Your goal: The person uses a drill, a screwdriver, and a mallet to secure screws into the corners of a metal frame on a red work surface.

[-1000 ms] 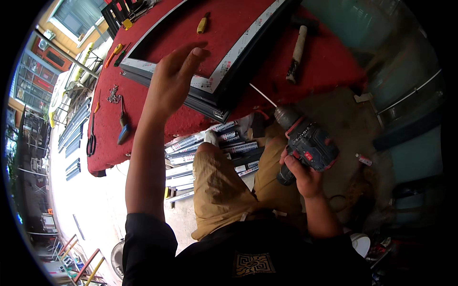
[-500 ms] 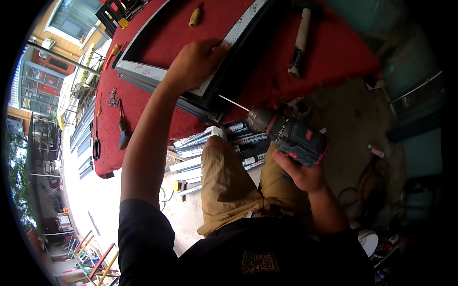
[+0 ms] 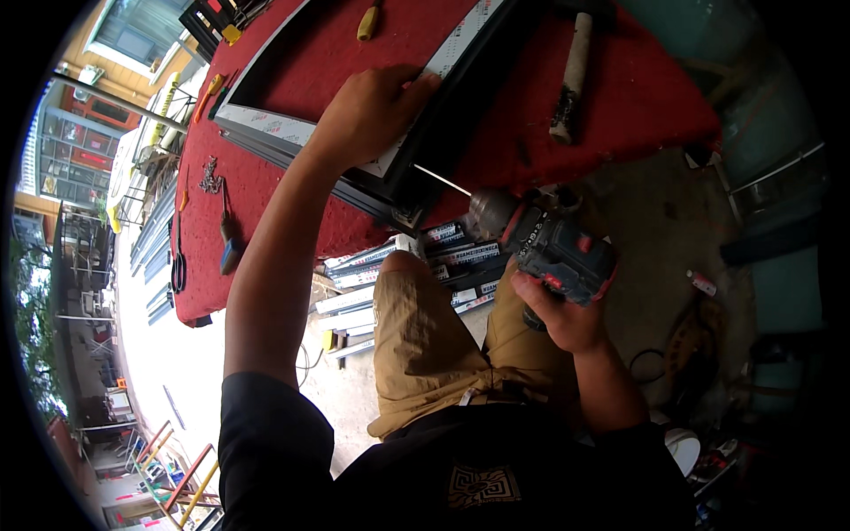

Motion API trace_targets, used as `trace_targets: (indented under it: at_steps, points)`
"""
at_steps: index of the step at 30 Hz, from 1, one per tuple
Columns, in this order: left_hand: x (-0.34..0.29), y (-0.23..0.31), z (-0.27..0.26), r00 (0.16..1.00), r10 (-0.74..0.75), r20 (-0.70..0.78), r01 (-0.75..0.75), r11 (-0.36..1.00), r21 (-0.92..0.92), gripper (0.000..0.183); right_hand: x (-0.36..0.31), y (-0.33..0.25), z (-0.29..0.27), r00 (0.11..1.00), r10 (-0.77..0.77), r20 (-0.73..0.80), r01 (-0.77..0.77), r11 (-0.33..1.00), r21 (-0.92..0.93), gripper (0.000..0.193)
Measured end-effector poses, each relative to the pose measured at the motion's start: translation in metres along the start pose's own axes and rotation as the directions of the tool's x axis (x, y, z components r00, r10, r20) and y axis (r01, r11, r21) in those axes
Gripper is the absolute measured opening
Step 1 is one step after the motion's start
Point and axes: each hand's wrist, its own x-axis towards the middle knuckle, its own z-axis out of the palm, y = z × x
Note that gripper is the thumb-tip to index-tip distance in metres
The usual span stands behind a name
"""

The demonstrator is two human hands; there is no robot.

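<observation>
Left hand (image 3: 367, 111) moved onto frame (image 3: 459, 40); yellow tool (image 3: 367, 25) inside.

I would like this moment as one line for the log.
left hand: on frame; right hand: holds drill; bit: toward frame, contact unclear

frame (image 3: 456, 51) on table (image 3: 639, 104), hammer (image 3: 571, 81) right, screwdriver (image 3: 230, 255) near left.

A table covered in red cloth (image 3: 637, 111) bears a hammer with a pale, dark-stained handle (image 3: 571, 80) toward the right. Near its left edge lie a slim orange-and-yellow tool (image 3: 209, 96), a small heap of silvery metal pieces (image 3: 211, 177), a blue-and-grey-handled screwdriver (image 3: 230, 257) and black-handled scissors (image 3: 179, 274). Below, long white-and-dark strips (image 3: 469, 254) lie piled; a small red-and-white cylinder (image 3: 702, 283) lies on the floor at right
</observation>
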Motion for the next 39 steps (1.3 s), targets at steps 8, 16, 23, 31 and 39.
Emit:
trace_targets:
  at_steps: [8,16,23,31,39]
  points:
    - [0.002,0.006,-0.005,0.993,-0.084,0.080,0.082,0.996,0.021,0.047,0.006,-0.016,0.006,0.999,-0.034,-0.028,0.032,0.997,-0.071,0.022]
    - [0.001,0.003,-0.003,0.996,-0.059,0.062,0.058,0.998,0.012,0.045,0.006,-0.017,-0.003,0.980,-0.151,0.130,0.179,0.955,-0.235,0.020]
    - [0.000,0.003,-0.002,0.995,-0.069,0.070,0.069,0.998,0.005,0.044,0.009,-0.015,-0.005,0.970,-0.199,0.138,0.234,0.918,-0.320,0.021]
    - [0.001,0.003,0.000,0.995,-0.076,0.068,0.075,0.997,0.018,0.043,0.023,-0.024,-0.003,0.992,0.119,0.048,-0.117,0.992,-0.052,0.019]
    - [0.001,0.003,-0.002,0.996,-0.051,0.075,0.048,0.998,0.035,0.043,0.023,-0.023,-0.019,0.990,0.001,0.142,0.054,0.922,-0.384,0.025]
